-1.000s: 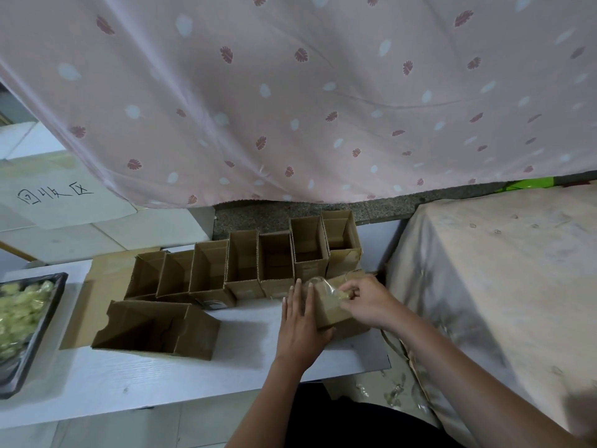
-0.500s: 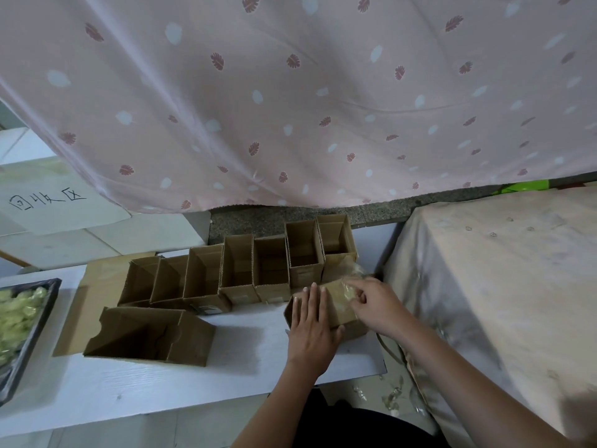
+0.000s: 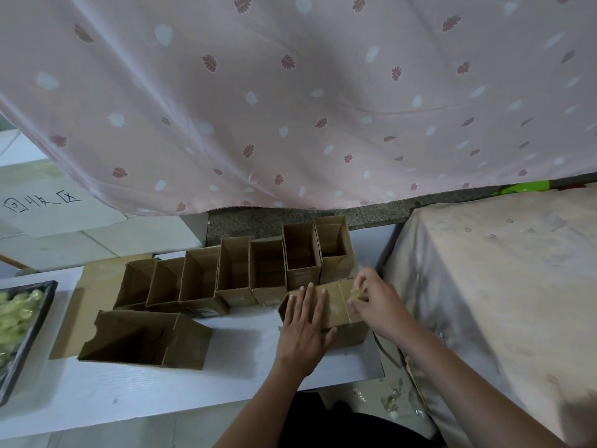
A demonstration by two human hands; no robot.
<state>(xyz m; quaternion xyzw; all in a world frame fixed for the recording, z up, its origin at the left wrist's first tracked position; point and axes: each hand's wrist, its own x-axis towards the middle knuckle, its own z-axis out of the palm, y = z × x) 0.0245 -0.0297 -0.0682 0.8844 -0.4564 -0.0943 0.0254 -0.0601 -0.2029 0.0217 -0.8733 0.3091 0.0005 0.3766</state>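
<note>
A row of open brown cardboard boxes [image 3: 232,270] lines the white bench's [image 3: 245,357] far edge. The left hand [image 3: 303,331] lies flat on the closed small brown cardboard box [image 3: 336,313], while the right hand [image 3: 379,307] pinches its clear tape [image 3: 355,291], which is not yet peeled off.

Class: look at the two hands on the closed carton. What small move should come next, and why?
Probably the right hand peels the clear tape back along the seam: its fingers pinch a lifted end on the carton while the left hand presses it flat.

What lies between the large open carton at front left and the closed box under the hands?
Nothing: the head view shows only bare white table between the large carton and the closed box.
</note>
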